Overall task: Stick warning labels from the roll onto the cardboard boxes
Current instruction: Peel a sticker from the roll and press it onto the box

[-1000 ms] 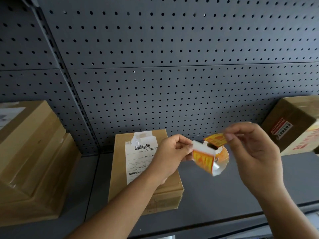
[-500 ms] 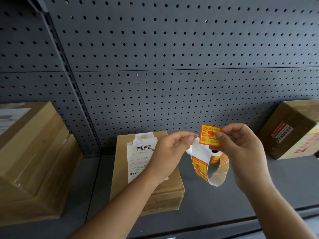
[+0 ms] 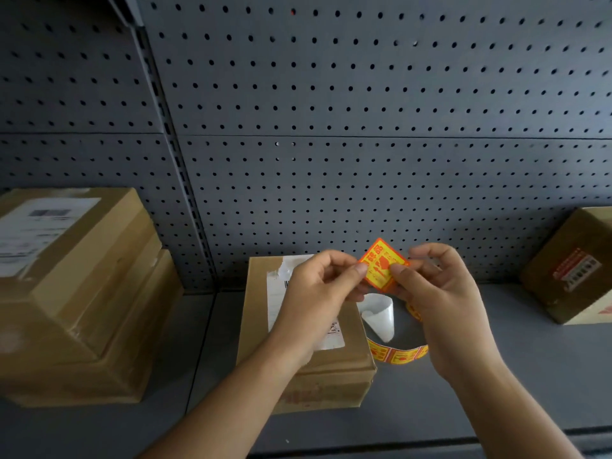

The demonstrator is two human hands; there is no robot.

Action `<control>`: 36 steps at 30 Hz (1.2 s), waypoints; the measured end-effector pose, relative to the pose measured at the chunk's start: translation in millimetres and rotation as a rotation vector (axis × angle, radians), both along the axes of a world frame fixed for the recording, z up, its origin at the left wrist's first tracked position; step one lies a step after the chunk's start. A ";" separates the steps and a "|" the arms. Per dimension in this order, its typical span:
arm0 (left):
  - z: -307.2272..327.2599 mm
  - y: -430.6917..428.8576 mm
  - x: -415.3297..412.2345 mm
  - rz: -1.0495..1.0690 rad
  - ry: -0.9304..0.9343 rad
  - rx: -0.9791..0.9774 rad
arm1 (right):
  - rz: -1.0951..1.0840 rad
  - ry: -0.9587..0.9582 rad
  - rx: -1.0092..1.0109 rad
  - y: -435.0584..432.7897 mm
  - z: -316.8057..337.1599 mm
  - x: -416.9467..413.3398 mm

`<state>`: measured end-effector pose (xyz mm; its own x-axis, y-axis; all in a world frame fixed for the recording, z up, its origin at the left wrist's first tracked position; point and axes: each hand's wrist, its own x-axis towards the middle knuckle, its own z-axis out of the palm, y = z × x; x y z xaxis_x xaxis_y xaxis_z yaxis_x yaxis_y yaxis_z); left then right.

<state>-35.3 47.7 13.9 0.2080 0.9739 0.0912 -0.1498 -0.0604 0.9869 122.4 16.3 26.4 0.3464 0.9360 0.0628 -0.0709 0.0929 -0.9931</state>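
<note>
Head camera looks down on a dark grey metal shelf (image 3: 463, 376) backed by a grey pegboard wall (image 3: 364, 127) full of small holes, with an upright post (image 3: 165, 127) running down at about 10 o'clock. At 8 o'clock sits a stack of cardboard boxes (image 3: 82, 293) with a white shipping slip on top. At 3 o'clock, well apart from the hands, a tilted box (image 3: 569, 266) already carries a red and white sticker. Near the middle, at about 6 o'clock, a smaller box (image 3: 311, 366) lies flat on the shelf with a white barcode slip on its top, partly hidden by the left forearm.

Both hands are raised over the shelf just right of that middle box. The left hand (image 3: 318, 293) pinches the left corner of a yellow and orange warning label (image 3: 381, 263) between thumb and forefinger, the other fingers curled. The right hand (image 3: 440, 293) pinches the label's right edge the same way, fingers narrowly closed on it. The label is tilted like a diamond, printed face toward the camera. Below it hang a curl of white backing paper (image 3: 381, 316) and a strip of the label roll (image 3: 397, 354) looping under the right hand, above the shelf and just beside the middle box
</note>
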 end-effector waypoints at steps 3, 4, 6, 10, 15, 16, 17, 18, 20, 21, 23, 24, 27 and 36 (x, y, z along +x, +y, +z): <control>2.2 3.2 -13.5 0.023 0.019 0.004 | 0.155 -0.135 -0.026 3.1 4.2 -5.0; 2.5 4.5 -18.4 0.026 0.045 0.011 | 0.209 -0.184 -0.037 4.3 6.6 -7.5; 3.1 7.2 -29.2 0.025 0.096 0.015 | 0.290 -0.255 -0.062 8.2 10.8 -14.2; 6.2 11.2 -51.7 0.031 0.169 -0.006 | 0.371 -0.356 -0.127 20.3 14.6 -26.2; 8.9 17.9 -76.9 0.067 0.243 -0.016 | 0.448 -0.413 -0.162 40.5 10.9 -44.9; 8.1 19.8 -81.3 0.092 0.245 -0.015 | 0.466 -0.406 -0.167 45.1 10.0 -49.0; 7.0 21.5 -85.5 0.120 0.241 -0.014 | 0.483 -0.402 -0.171 49.7 9.4 -53.6; 5.5 23.1 -89.2 0.148 0.232 -0.014 | 0.497 -0.403 -0.175 54.5 8.2 -58.3; 1.3 26.1 -95.7 0.201 0.191 -0.032 | 0.514 -0.417 -0.177 64.1 4.5 -67.7; -1.2 27.7 -98.3 0.226 0.161 -0.051 | 0.514 -0.426 -0.173 68.9 1.8 -72.3; -6.8 31.4 -103.2 0.272 0.109 -0.090 | 0.499 -0.434 -0.164 78.3 -3.9 -81.0; -9.6 33.6 -105.2 0.293 0.094 -0.105 | 0.484 -0.436 -0.167 83.4 -7.1 -84.8; -18.3 42.1 -110.7 0.355 0.078 -0.131 | 0.441 -0.452 -0.196 98.0 -16.3 -95.2; -38.2 62.4 -119.2 0.420 0.156 -0.171 | 0.433 -0.640 -0.207 127.1 -31.3 -110.9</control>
